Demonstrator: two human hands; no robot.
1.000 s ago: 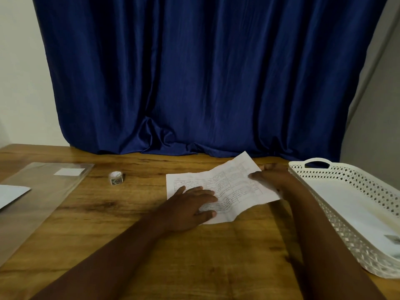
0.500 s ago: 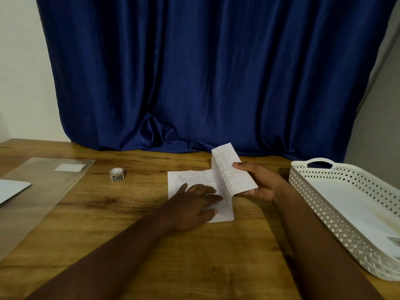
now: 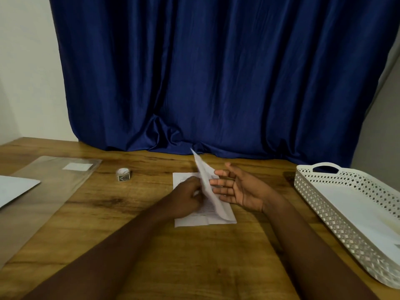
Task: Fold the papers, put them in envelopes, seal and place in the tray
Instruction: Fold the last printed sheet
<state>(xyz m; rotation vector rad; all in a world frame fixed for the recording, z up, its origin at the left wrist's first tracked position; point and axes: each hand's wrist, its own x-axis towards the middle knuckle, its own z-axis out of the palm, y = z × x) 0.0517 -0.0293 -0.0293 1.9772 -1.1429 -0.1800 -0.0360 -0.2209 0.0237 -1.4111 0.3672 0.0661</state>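
A blue curtain hung behind a wooden table. One paper lay mid-table, its right half raised on edge and swinging leftward, evidently to fold it in half. The left hand rested on the lower half, probably to pin the sheet so it would not slide; whether its fingers were curled or flat could not be told, the flap hiding their tips. The right hand stood just right of the flap, palm up, fingers straight and apart, touching the flap's back as if to push it over. One white tray waited at the right edge, within reach for finished envelopes, something white and flat already inside. At the left lay one clear sleeve over one white sheet, likely the supply. One small round pot stood between the sleeve and the paper, perhaps for sealing.
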